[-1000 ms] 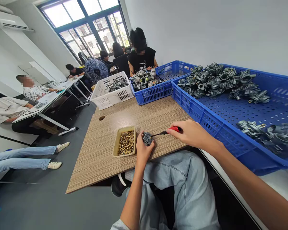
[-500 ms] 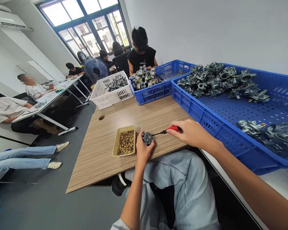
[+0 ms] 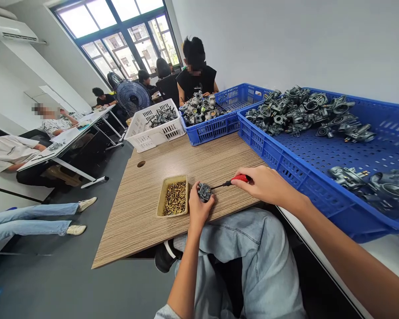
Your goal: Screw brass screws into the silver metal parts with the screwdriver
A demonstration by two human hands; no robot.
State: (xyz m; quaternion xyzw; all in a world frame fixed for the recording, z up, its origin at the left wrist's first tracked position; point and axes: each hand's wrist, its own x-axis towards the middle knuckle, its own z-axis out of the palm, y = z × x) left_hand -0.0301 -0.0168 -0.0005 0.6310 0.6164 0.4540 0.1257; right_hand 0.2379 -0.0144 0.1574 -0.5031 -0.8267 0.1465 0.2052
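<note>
Gripping a small grey metal carburettor part [image 3: 204, 192] at the near edge of the wood-grain table [image 3: 173, 159], the left hand [image 3: 199, 204] steadies it; the right hand [image 3: 264, 184] clasps a red-handled screwdriver [image 3: 232, 181], tip against it. Neither hand has shifted in the last second, so work holds at one spot.

Bare hands [image 3: 199, 207] [image 3: 267, 184] and forearms [image 3: 335, 235], a pale sleeve [image 3: 162, 313] edge, light-blue jeans [image 3: 256, 261] — and a black shoe [image 3: 162, 262], white-striped.
</note>
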